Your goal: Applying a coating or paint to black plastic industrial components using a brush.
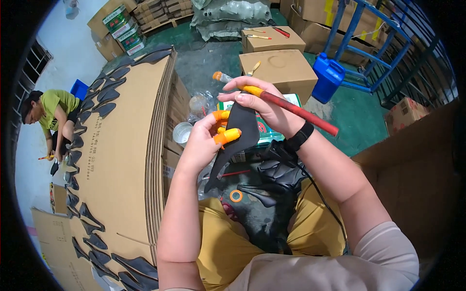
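My left hand (206,140) is closed on a black pointed shoe piece (238,138), pinched between a thumb and fingers in orange finger cots (227,137). My right hand (264,104) is wrapped shut around a brush with a red-and-yellow handle (291,109), its pale tip (219,76) poking out past the knuckles, just above the black piece.

I take the big stack of flattened cardboard sheets (131,145) as my landmark. The piece I hold is just to its right, raised above my lap. Along the stack's left and near edges lie rows of black pieces (92,102) of the same kind, which I judge already treated and set out. To the right of the stack, below my hands, a heap of black pieces (279,169) waits, so I judge a good share of work remains. Beyond the stack's left edge, another person (53,116) crouches over more pieces.
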Available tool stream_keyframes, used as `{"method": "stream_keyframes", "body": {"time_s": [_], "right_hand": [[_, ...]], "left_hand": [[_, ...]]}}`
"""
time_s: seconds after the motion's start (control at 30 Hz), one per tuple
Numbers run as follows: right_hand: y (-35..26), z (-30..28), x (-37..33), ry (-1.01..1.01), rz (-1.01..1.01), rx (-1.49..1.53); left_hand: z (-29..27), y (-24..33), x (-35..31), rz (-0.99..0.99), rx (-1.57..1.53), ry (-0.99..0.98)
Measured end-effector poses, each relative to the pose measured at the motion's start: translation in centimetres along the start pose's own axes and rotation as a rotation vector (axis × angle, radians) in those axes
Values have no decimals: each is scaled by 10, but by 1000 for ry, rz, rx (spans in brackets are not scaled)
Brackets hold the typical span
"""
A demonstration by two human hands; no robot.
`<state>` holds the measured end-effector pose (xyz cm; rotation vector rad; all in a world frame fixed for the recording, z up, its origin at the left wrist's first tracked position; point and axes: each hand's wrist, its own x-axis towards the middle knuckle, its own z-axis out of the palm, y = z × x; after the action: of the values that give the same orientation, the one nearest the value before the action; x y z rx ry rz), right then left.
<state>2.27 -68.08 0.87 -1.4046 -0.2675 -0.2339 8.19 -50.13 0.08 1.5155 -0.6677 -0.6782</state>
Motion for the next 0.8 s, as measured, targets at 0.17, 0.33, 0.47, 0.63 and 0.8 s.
{"method": "stream_keyframes", "body": {"time_s": [0.17, 0.33, 0.47, 0.63, 0.8], "right_hand": [[26, 5, -2, 73, 4, 69], [35, -30, 15, 284, 93, -70], [36, -67, 16, 436, 311, -278], [73, -65, 27, 357, 378, -527], [113, -67, 26, 172, 259, -708]], "left_hand": [[-13, -19, 2, -59, -124, -29], [-48, -22, 8, -18, 85, 151], [-70, -34, 10, 49, 172, 306], [-68, -40, 18, 50, 298, 316], [-66, -53, 30, 92, 280, 313]]}}
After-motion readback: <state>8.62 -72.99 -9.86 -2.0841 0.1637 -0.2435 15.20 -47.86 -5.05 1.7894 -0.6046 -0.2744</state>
